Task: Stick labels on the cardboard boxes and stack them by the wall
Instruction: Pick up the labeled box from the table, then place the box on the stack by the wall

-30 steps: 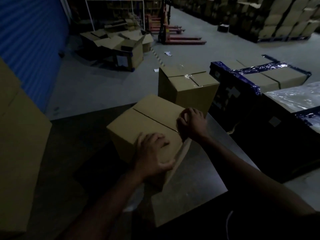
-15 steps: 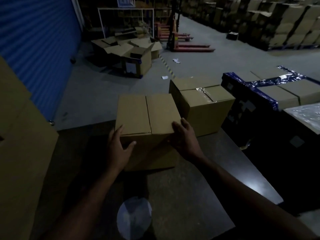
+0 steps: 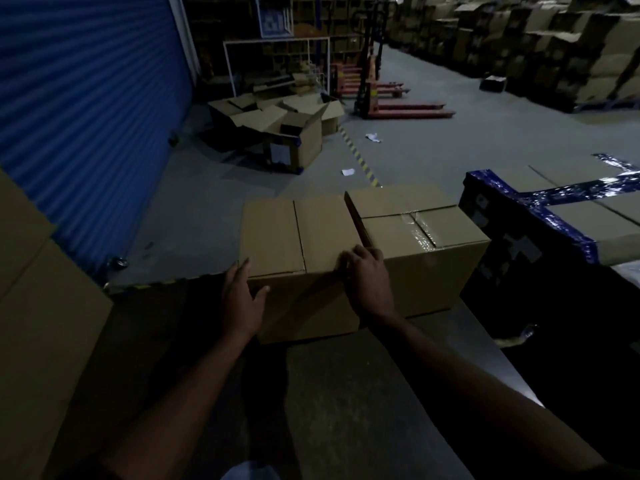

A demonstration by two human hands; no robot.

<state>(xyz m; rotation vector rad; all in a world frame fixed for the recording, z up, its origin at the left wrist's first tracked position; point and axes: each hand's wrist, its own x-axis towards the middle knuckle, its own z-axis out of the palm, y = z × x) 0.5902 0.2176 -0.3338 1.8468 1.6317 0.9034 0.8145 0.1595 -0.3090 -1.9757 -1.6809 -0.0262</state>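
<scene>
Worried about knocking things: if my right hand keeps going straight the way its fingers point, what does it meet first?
The right hand, on the plain brown cardboard box, points forward. Probably first comes the tape-sealed brown cardboard box close alongside, though depth is unclear.

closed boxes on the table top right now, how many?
2: the untaped box between both hands, and the taped box touching its right side. The table's near end is out of view.
</scene>
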